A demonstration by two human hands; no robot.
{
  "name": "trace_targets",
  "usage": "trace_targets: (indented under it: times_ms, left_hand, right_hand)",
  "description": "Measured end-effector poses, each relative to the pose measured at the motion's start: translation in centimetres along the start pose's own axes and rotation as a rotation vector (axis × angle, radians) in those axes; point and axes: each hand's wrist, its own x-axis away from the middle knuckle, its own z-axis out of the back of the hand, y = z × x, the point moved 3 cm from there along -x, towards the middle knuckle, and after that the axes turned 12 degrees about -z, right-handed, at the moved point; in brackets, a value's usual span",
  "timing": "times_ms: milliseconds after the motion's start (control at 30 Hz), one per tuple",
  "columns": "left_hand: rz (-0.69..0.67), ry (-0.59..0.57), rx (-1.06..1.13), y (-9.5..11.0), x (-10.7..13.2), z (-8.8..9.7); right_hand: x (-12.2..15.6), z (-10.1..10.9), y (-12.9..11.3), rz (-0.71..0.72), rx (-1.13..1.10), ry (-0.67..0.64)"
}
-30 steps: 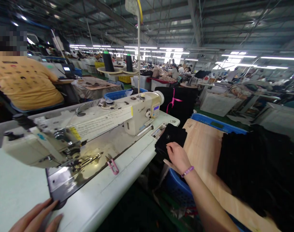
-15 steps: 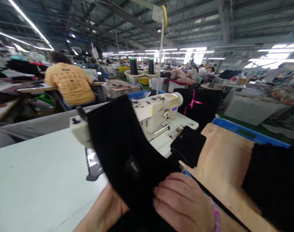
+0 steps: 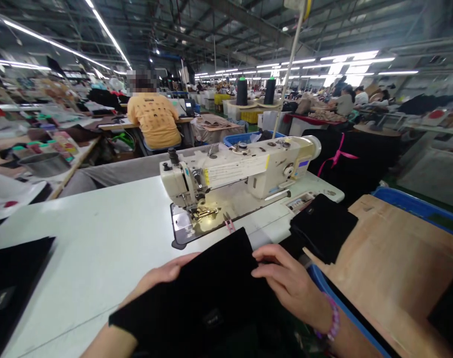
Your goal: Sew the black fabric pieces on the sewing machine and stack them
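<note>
A black fabric piece (image 3: 219,283) with a small dark label on it hangs in front of me, at the near edge of the sewing table. My left hand (image 3: 168,271) supports it from the left; most of its fingers are hidden behind the cloth. On the right edge, my right hand (image 3: 282,273) pinches the fabric between thumb and fingers, and a beaded bracelet circles that wrist. Beyond the cloth stands a white sewing machine (image 3: 229,171), with pink-handled snips (image 3: 229,223) lying near its needle plate.
Another labelled black piece (image 3: 15,278) lies on the white tabletop (image 3: 99,223) at left. To the right, folded black pieces (image 3: 323,226) rest by a tan board (image 3: 390,243) over a blue basket (image 3: 401,199). A person in a yellow shirt (image 3: 153,119) sits ahead.
The black piece has been lowered and tilted, uncovering the machine's needle area. My right hand has shifted up to the cloth's right edge. The view has swung left.
</note>
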Motion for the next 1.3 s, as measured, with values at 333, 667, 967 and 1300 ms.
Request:
trace_targets:
  times_ms: [333,667,967,1300]
  left_hand:
    - [-0.415,-0.142,-0.611,0.9,0.3,-2.3]
    - [-0.519,-0.147,-0.761,0.8,1.7,-2.8]
    - [-0.489,-0.061,-0.782,0.0,2.5,-3.0]
    - [-0.380,0.343,-0.472,2.5,0.7,-4.4]
  right_hand:
    - [-3.1,-1.8,0.7,-0.432,-0.306,0.099]
    - [-5.8,-2.7,0.7,-0.481,-0.424,0.042]
    - [-5.7,-3.4,1.6,-0.572,-0.492,-0.047]
    - [-5.4,-4.3,-0.4,-0.324,-0.374,-0.042]
